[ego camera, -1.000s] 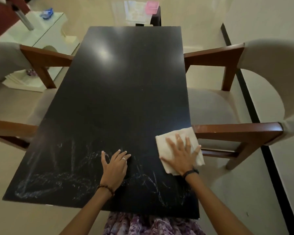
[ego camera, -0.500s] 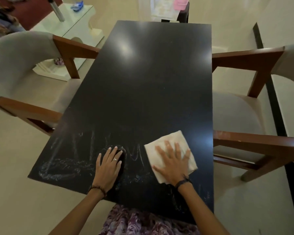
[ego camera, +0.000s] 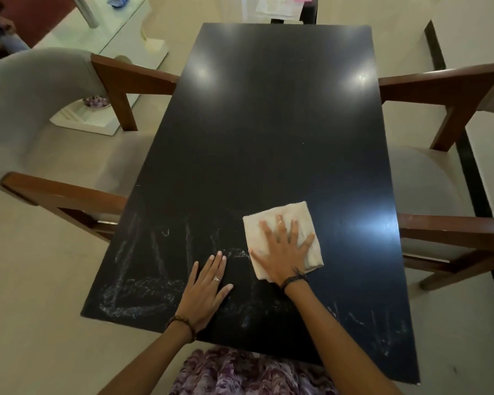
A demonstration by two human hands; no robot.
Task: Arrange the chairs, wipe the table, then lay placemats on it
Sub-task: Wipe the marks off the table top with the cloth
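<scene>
Tabletop [ego camera: 268, 124] glossy black, streaked with whitish smears at 6–7 o'clock. Cloth [ego camera: 280, 220] cream. Chairs: left chair [ego camera: 40, 109] and right chair [ego camera: 439, 178] grey upholstery, reddish-brown wood arms. Floor [ego camera: 26, 280] beige. Garment [ego camera: 240, 372] at 6 o'clock, purple-and-white mottled print.

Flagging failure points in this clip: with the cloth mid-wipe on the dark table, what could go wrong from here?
1. The white smears spread wide across the near end of the table, while the right hand presses a small folded cloth; patches near the corners could be missed.
2. The left hand rests flat on the smeared area, so it may hide marks or carry residue onward.
3. A dry-looking cloth might only spread the smears.
</scene>
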